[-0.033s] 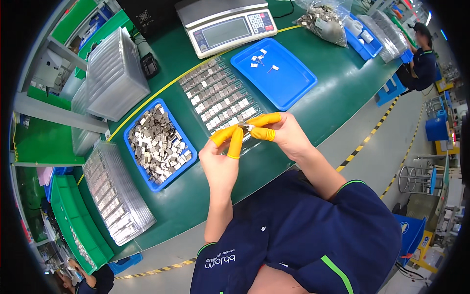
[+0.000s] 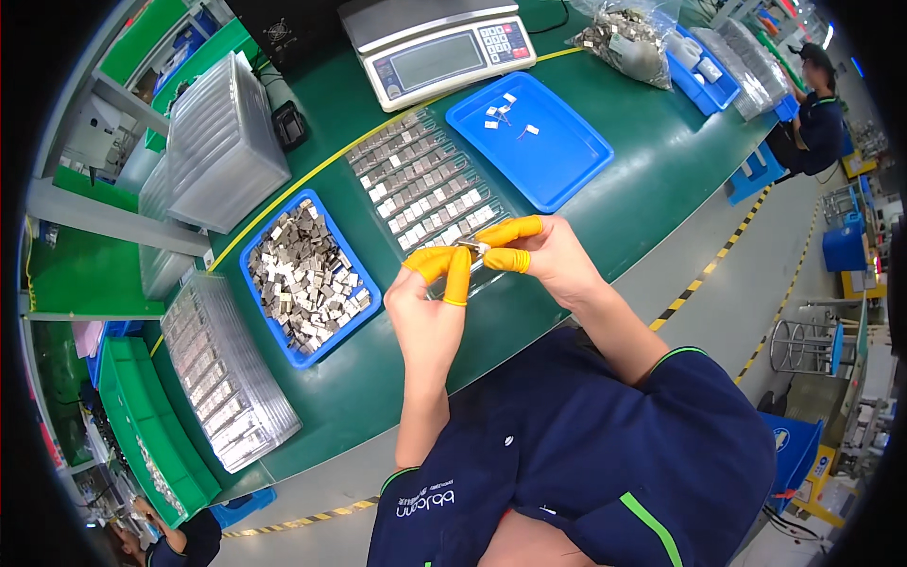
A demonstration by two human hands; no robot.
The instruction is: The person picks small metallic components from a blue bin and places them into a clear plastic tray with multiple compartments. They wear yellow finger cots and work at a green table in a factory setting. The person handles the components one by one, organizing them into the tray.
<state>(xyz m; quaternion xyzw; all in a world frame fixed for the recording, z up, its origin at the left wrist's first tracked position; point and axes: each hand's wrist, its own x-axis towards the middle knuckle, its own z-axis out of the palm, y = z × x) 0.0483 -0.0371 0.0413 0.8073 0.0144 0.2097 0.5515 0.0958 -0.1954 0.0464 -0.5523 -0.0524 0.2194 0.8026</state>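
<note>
My left hand (image 2: 430, 300) and my right hand (image 2: 548, 255) meet over the near end of a clear compartment tray (image 2: 416, 181). Both wear yellow finger cots on thumb and forefinger. Between their fingertips they pinch a small silver battery cell (image 2: 472, 247), its white end toward my right fingers. The fingers cover much of it. Rows of similar grey and white cells fill the tray. Left of my left hand stands a blue tray (image 2: 249, 274) heaped with loose cells. Beyond my right hand, a second blue tray (image 2: 557, 161) holds several white cells with thin wires.
A digital scale (image 2: 439, 61) stands at the back, near a plastic bag of cells (image 2: 624, 47). Stacked clear trays (image 2: 227, 378) and a green bin (image 2: 142, 425) sit at left. Taller clear trays (image 2: 222, 142) stand behind them. A co-worker (image 2: 817, 123) is at far right.
The battery cell has tilted slightly between my fingertips, and more of its surface shows. My left fingers have shifted a little; the trays and scale stay put.
</note>
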